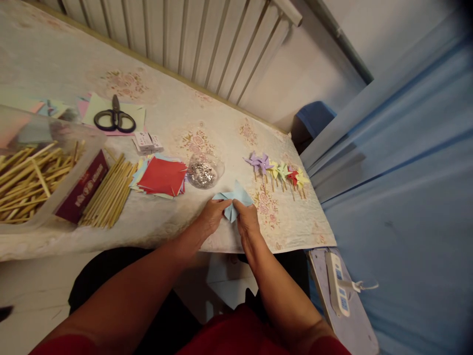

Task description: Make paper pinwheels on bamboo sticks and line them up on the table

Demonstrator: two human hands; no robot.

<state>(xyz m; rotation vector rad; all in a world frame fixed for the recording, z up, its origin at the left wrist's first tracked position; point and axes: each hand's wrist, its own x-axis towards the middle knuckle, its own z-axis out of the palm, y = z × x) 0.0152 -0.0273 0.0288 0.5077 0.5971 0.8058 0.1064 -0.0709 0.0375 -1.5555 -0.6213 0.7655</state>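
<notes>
A light blue paper pinwheel (242, 194), its blades folded, is held between both hands just above the table's front part. My left hand (214, 215) pinches it from the left, and my right hand (247, 217) grips it from the right with the thumb near its centre. Just beyond my hands stands a clear round tub (205, 170) of small shiny pieces, too small to name. To its left lies a stack of cut paper sheets (162, 176) with a red one on top. Several finished pinwheels (277, 170) on sticks lie to the right, in purple, yellow, green and red.
A clear plastic bin (90, 148) of wooden sticks stands at the left, beside a row of loose sticks (111, 192). Dark scissors (115, 118) rest on paper farther back, near a small box (146, 142). A power strip (337, 283) and blue curtain (399, 197) are at right.
</notes>
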